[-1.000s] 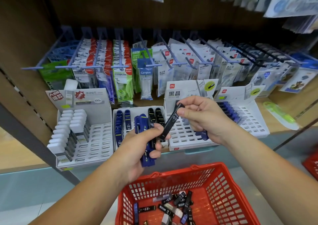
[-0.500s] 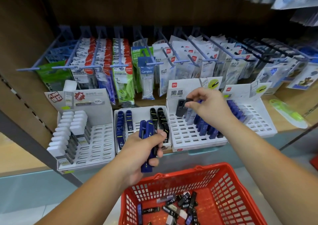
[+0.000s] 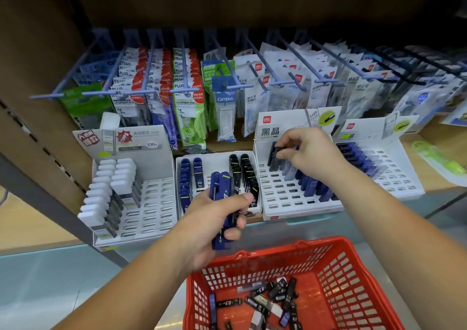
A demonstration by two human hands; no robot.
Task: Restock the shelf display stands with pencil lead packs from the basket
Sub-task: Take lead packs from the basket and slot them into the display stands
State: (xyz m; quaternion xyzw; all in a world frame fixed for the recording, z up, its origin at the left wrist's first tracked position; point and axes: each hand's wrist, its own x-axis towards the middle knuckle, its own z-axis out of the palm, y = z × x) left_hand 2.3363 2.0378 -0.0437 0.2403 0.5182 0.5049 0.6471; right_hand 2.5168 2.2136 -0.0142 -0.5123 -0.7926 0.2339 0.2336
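Observation:
My left hand grips a bundle of blue and black lead packs in front of the shelf, above the red basket. Several loose lead packs lie on the basket's floor. My right hand pinches a black lead pack standing in a back-left slot of a white slotted display stand, beside a row of blue packs. A smaller stand to its left holds blue and black packs.
A stand with white-capped packs sits at the left, and another slotted stand with blue packs at the right. Packets hang on blue pegs just above the stands. A green item lies on the shelf at far right.
My right hand took a black pack from my left hand's bundle, carried it up to the slotted stand and has set it into a back slot. My left hand stayed in place.

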